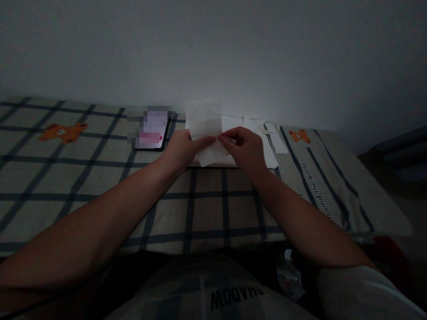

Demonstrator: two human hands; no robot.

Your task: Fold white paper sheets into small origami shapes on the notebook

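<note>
A thin white sheet of paper [203, 118] with crossing fold creases is held up between my two hands. My left hand [182, 146] grips its left side, the thumb lying across the front and the other fingers hidden behind. My right hand [246, 146] pinches the sheet near its lower right with thumb and forefinger. Beneath and behind it, more white paper [268, 155] lies on what looks like a pad or book, whose pale near edge [218, 162] shows below the held sheet.
A phone [151, 130] with a lit, partly blurred screen lies left of my hands. Paper strips [279, 141] lie to the right. The checked cloth [207, 213] covers the surface up to a pale wall [213, 53]. A clear plastic bottle [290, 275] is below the near edge.
</note>
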